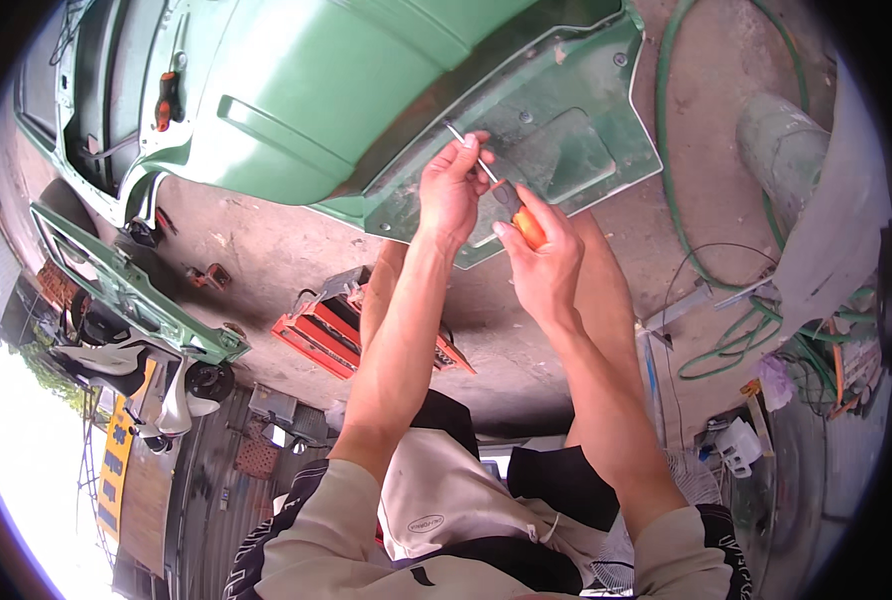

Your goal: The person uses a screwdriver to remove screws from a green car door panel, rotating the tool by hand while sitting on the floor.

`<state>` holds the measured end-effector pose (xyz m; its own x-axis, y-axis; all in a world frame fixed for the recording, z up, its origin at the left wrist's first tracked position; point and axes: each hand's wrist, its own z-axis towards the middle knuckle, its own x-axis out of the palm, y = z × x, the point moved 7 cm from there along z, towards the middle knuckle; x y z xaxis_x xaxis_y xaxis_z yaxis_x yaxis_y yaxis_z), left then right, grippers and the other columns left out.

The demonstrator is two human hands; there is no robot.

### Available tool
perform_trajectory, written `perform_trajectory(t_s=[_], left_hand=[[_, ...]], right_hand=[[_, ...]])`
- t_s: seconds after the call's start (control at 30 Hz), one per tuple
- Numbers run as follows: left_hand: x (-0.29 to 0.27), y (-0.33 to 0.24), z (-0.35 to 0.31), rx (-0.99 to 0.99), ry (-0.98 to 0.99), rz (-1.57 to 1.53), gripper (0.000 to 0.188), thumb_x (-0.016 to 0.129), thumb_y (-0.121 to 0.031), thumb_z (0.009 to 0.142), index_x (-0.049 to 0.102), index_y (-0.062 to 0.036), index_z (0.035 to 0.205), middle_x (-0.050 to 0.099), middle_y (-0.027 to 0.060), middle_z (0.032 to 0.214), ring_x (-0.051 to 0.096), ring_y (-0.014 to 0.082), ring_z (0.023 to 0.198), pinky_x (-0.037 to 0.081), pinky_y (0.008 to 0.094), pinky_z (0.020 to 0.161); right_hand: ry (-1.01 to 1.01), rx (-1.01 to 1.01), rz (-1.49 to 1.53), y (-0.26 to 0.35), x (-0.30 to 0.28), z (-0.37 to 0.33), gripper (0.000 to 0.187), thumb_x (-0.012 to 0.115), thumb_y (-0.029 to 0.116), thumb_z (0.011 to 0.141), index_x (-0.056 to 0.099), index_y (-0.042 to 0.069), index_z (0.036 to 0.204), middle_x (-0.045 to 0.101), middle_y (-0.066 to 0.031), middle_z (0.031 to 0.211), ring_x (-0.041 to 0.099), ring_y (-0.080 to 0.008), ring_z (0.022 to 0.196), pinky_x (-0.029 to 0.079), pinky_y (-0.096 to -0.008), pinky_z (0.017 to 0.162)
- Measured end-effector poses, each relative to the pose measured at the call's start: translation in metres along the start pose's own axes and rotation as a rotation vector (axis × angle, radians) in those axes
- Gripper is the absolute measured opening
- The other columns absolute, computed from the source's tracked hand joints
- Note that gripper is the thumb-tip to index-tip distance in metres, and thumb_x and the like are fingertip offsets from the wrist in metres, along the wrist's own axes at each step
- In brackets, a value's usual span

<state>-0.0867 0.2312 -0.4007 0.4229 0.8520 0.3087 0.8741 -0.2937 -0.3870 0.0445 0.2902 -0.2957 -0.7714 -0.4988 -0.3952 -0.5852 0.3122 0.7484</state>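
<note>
Screwdriver (506, 195) with an orange and black handle is in both hands, its shaft pointing up and away to the left. The fingers of the left hand (449, 195) pinch the metal shaft below its tip; those of the right hand (551, 255) wrap the handle, thumb pressed along it. Beyond and beneath the fingers spreads a green panel (601, 125) – whether the tip touches it, I cannot tell. Farther off, ahead and to the left of the fingers, is a big green car body (316, 90), with another screwdriver (167, 100) lying on it. Nearer the wearer than the fingers, and to their left, a red toolbox (316, 338) sits open on the floor (266, 240) – and well to their right runs a green hose (663, 150).
</note>
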Motion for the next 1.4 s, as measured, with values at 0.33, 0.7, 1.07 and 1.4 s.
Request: perform_trajectory(t_s=[0.33,0.7,1.07,1.4], left_hand=[[0.001,0.011,-0.005,-0.066,0.024,0.038,0.022,0.058,-0.024,0.103,0.067,-0.0051,0.112,0.064,-0.0022,0.081,0.050,0.0051,0.064,0.042,0.0211,0.060],[-0.004,0.006,-0.001,-0.065,-0.003,0.001,0.020,0.061,-0.019,0.102,0.067,-0.0031,0.112,0.066,0.0008,0.084,0.049,0.0058,0.065,0.042,0.0203,0.062],[0.008,0.010,-0.002,-0.055,0.028,-0.025,0.022,0.059,-0.018,0.103,0.066,-0.0009,0.114,0.067,0.0018,0.086,0.051,0.0069,0.069,0.044,0.0221,0.066],[0.003,0.007,0.004,-0.029,0.040,-0.013,0.022,0.057,-0.016,0.103,0.065,-0.0009,0.117,0.067,0.0014,0.089,0.053,0.0069,0.072,0.045,0.0220,0.069]], right_hand=[[0.100,-0.043,-0.103,-0.018,0.004,-0.008,0.050,0.072,0.011,0.090,0.057,-0.004,0.135,0.064,-0.0088,0.087,0.061,-0.0182,0.065,0.050,-0.0313,0.059],[0.312,0.256,0.044,-0.021,0.017,-0.002,0.048,0.066,0.008,0.090,0.057,0.002,0.136,0.056,-0.0099,0.077,0.054,-0.0171,0.052,0.047,-0.0343,0.051],[0.384,0.982,1.171,-0.045,0.024,-0.023,0.057,0.073,0.006,0.088,0.053,0.000,0.141,0.058,-0.0046,0.077,0.049,-0.0105,0.048,0.034,-0.0254,0.043],[0.378,0.998,1.342,-0.055,0.018,-0.021,0.049,0.069,0.015,0.095,0.052,0.001,0.138,0.059,-0.0059,0.084,0.052,-0.0111,0.058,0.040,-0.0231,0.051]])
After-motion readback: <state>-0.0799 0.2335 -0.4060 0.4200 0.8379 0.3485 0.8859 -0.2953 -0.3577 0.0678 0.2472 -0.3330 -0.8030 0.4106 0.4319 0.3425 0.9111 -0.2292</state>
